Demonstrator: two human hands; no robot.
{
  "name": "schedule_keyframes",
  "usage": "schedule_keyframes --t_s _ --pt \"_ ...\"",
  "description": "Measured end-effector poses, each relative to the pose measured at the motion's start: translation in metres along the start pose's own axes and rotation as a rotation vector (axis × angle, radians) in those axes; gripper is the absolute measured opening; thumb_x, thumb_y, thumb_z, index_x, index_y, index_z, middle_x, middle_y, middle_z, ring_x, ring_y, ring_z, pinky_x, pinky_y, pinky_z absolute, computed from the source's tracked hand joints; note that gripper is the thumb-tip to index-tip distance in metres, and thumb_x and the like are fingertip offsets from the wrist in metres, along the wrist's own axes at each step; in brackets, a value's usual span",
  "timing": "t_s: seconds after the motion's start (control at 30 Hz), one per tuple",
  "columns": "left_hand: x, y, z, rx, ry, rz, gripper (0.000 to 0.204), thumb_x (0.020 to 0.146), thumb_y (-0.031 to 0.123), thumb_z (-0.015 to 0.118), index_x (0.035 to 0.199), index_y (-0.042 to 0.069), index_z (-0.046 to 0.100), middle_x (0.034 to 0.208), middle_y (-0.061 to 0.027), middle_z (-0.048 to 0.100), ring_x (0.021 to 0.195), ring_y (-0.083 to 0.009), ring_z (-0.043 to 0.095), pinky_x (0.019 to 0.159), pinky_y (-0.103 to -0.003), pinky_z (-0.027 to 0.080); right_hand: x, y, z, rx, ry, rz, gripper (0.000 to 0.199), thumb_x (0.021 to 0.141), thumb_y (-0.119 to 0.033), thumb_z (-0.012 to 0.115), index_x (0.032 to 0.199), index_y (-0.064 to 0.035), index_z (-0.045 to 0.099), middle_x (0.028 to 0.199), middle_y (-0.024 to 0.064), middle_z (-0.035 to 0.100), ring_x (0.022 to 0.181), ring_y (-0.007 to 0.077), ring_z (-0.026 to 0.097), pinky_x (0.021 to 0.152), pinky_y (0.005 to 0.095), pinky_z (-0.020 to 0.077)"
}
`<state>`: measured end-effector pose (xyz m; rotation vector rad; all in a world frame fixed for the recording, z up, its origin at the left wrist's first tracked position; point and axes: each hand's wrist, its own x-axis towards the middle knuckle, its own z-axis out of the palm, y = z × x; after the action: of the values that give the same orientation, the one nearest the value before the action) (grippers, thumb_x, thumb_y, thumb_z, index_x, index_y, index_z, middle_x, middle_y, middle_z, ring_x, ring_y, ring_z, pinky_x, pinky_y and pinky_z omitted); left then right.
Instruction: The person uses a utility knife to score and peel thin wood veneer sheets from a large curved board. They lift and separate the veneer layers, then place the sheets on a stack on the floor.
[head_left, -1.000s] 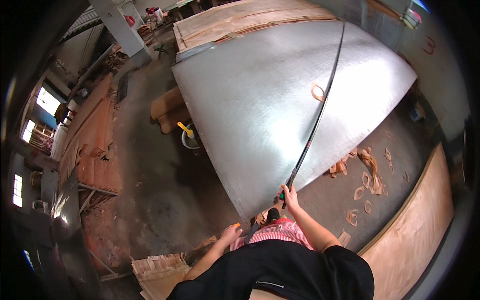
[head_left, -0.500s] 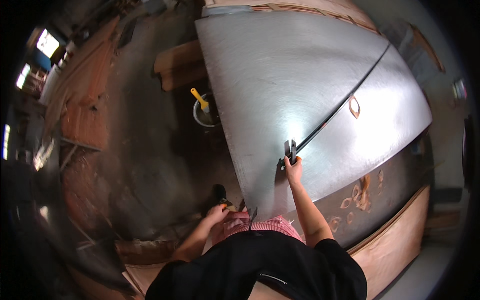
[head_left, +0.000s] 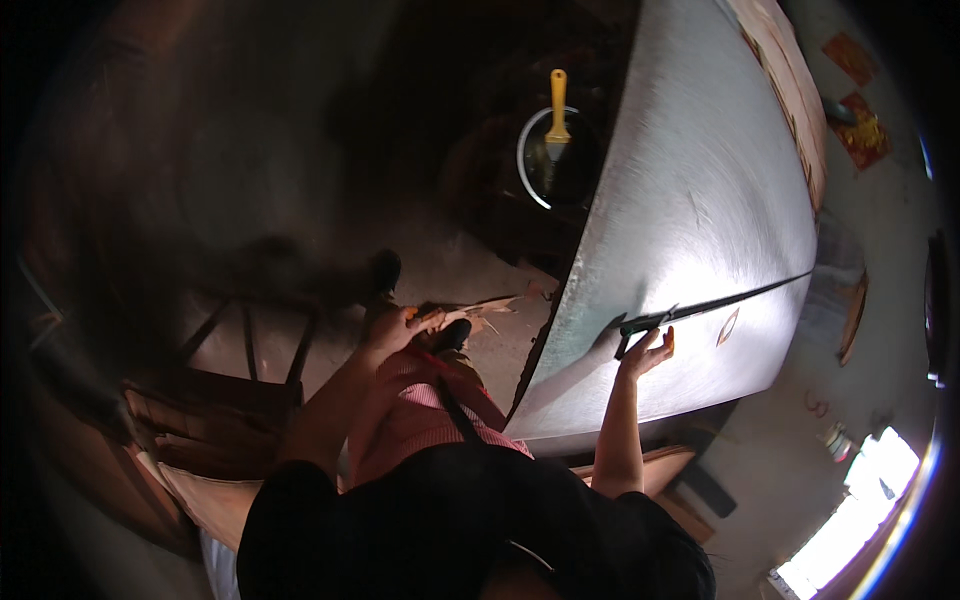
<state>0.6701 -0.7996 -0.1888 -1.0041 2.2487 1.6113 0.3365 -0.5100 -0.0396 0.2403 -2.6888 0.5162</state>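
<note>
A large shiny metal sheet (head_left: 680, 190) slants up the right half of the view. Across it lies a long, thin black bar tool (head_left: 740, 298) with a dark handle end. My right hand (head_left: 645, 358) is just below that handle end, its fingers bent and spread, not wrapped round the bar; whether a fingertip touches it is hard to see. My left hand (head_left: 405, 325) hangs low beside my leg, thumb and fingers apart, with orange at a fingertip. Nothing shows clearly in its grasp. A pale torn wood strip (head_left: 490, 303) is seen behind its fingertips.
Left of the sheet stands a round bucket (head_left: 522, 165) with a yellow-handled brush (head_left: 558, 105) across it. A small leaf-shaped wood piece (head_left: 728, 327) lies on the sheet. Thin wood sheets (head_left: 785, 90) line its far edge; more wood sheets (head_left: 215, 495) stand at lower left.
The view has swung, so the sheet now sits farther right. My right hand has loosened from the bar's handle end, which it gripped before. My left hand still hangs by my leg.
</note>
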Motion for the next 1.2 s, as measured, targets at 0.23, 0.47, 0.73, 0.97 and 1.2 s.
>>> schedule_keyframes --t_s 0.23,0.47,0.73,0.97,1.2 --pt "0.07 -0.066 0.023 -0.211 0.0 -0.108 0.027 0.082 0.019 0.055 0.104 0.004 0.058 0.096 -0.0181 0.061 0.088 -0.0312 0.059 0.078 -0.036 0.046 0.061 -0.148 0.085 0.029 -0.462 -0.495 0.049 0.091 -0.02 0.042 0.134 -0.0023 0.027 0.138 0.0201 0.026 0.128 0.0343 0.024 0.104 0.0414 0.022" --pt "0.159 -0.038 0.03 -0.383 0.169 0.014 0.025 0.082 0.018 0.055 0.103 0.008 0.061 0.099 -0.0129 0.06 0.091 -0.0277 0.058 0.08 -0.036 0.045 0.068 -0.147 0.129 0.038 -0.455 -0.518 0.049 0.091 -0.02 0.035 0.134 0.0025 0.027 0.14 0.0179 0.026 0.13 0.0301 0.023 0.107 0.0376 0.0159" --pt "0.261 -0.001 0.082 -0.234 0.178 -0.059 0.017 0.078 0.017 0.054 0.091 0.015 0.065 0.094 -0.0099 0.06 0.087 -0.0277 0.058 0.073 -0.037 0.046 0.064 -0.152 0.128 0.117 -0.519 -0.353 0.052 0.092 -0.028 0.031 0.135 0.0007 0.025 0.142 0.0138 0.024 0.131 0.026 0.019 0.108 0.0354 0.0098" --pt "0.301 0.033 0.073 -0.431 0.228 -0.078 0.024 0.082 0.02 0.044 0.1 0.015 0.059 0.095 -0.0112 0.058 0.089 -0.0309 0.056 0.074 -0.041 0.045 0.065 -0.146 0.129 0.158 -0.521 -0.33 0.052 0.093 -0.03 0.031 0.135 0.0004 0.026 0.142 0.014 0.023 0.133 0.0273 0.017 0.108 0.0396 0.0082" --pt "0.338 0.023 0.105 -0.118 0.307 0.005 0.021 0.081 0.022 0.047 0.096 0.012 0.059 0.096 -0.0141 0.058 0.087 -0.0329 0.057 0.072 -0.042 0.046 0.066 -0.144 0.126 0.117 -0.501 -0.351 0.05 0.093 -0.026 0.033 0.135 0.0008 0.026 0.14 0.0144 0.026 0.131 0.0271 0.021 0.107 0.0375 0.0105"
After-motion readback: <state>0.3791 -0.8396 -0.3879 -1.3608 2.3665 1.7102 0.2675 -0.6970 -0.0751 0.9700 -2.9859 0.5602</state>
